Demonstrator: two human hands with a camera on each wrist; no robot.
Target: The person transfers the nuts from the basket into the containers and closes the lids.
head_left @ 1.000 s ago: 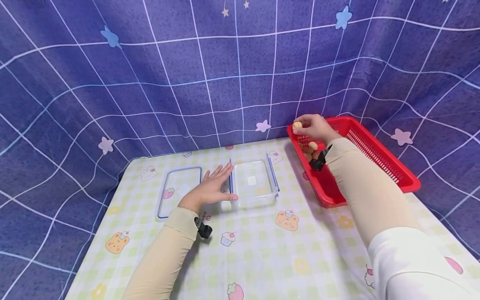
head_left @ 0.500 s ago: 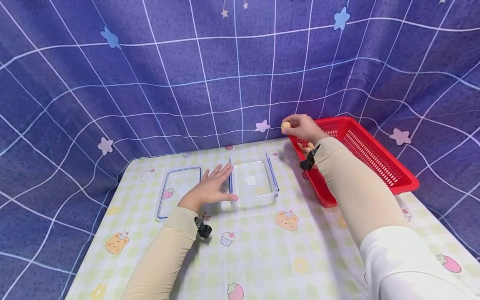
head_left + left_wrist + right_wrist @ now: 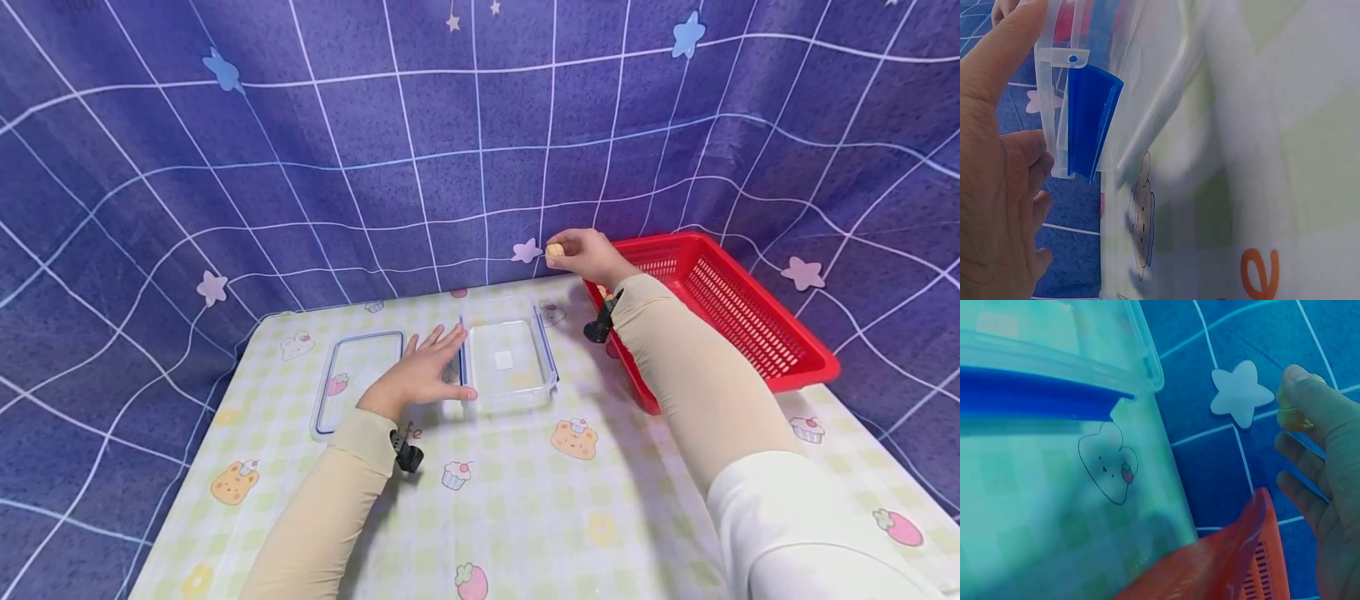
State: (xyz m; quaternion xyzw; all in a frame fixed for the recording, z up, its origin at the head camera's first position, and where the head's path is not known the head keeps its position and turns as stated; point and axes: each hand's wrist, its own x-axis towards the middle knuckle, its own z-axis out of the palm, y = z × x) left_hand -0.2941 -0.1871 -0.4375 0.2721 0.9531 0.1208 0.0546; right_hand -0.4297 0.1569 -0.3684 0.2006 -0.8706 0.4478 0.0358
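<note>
My right hand (image 3: 590, 254) pinches a small round pale-yellow piece (image 3: 555, 250) between thumb and fingers, above the table's back edge and left of the red basket. It looks golden and lumpy in the right wrist view (image 3: 1294, 409); its kind I cannot tell. My left hand (image 3: 422, 377) rests with spread, straight fingers at the left side of a clear plastic food container (image 3: 513, 402). Its thumb and fingertips are at the rim. In the left wrist view, the container's blue side clip (image 3: 1090, 119) hangs down beside the fingers.
A clear lid with a blue seal (image 3: 326, 392) lies left of the container. The red perforated basket (image 3: 813, 371) stands at the right; a small part of its round pieces (image 3: 604, 292) shows past the right wrist. A blue curtain (image 3: 337, 192) hangs behind the table.
My right hand has moved left from over the basket, carrying the pale-yellow piece past the basket's left rim. My left hand stays at the container.
</note>
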